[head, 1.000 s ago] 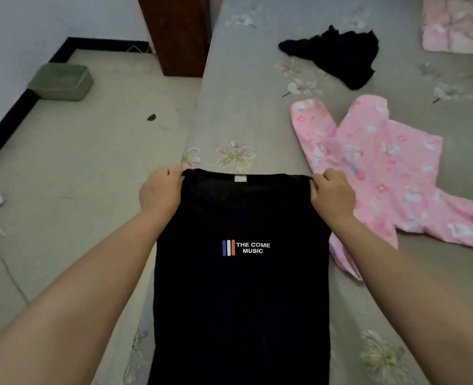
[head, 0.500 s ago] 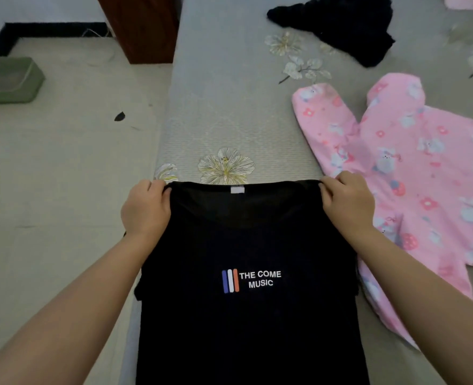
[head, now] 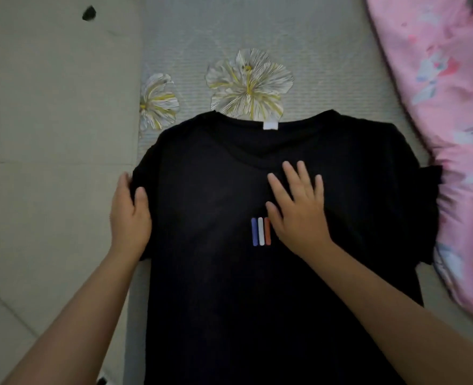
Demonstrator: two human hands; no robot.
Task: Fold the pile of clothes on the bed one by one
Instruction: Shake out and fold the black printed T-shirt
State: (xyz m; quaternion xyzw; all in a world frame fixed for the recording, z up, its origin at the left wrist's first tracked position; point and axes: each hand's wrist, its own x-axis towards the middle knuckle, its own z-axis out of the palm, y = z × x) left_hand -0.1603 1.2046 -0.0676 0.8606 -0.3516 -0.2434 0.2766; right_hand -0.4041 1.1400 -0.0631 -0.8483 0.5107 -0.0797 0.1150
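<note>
Near the left edge of the grey flower-printed bed [head: 341,65], the black cotton T-shirt with a small three-stripe chest print [head: 216,273] lies face up, collar toward 12 o'clock, its left sleeve and side overhanging the mattress edge above the beige floor [head: 49,134]. My left hand [head: 129,218] grips that left sleeve, thumb on top and fingers curled beneath, while my right hand [head: 296,209] rests flat with fingers spread on the chest, covering part of the print. The likeliest trouble, I judge, is the overhanging side: if the sleeve is released or folded loosely, the fabric's weight could drag the shirt toward 9 o'clock and off the bed. At 3 o'clock the right sleeve overlaps the pink floral-print garment [head: 452,134]; folding that side could catch and drag it along.
</note>
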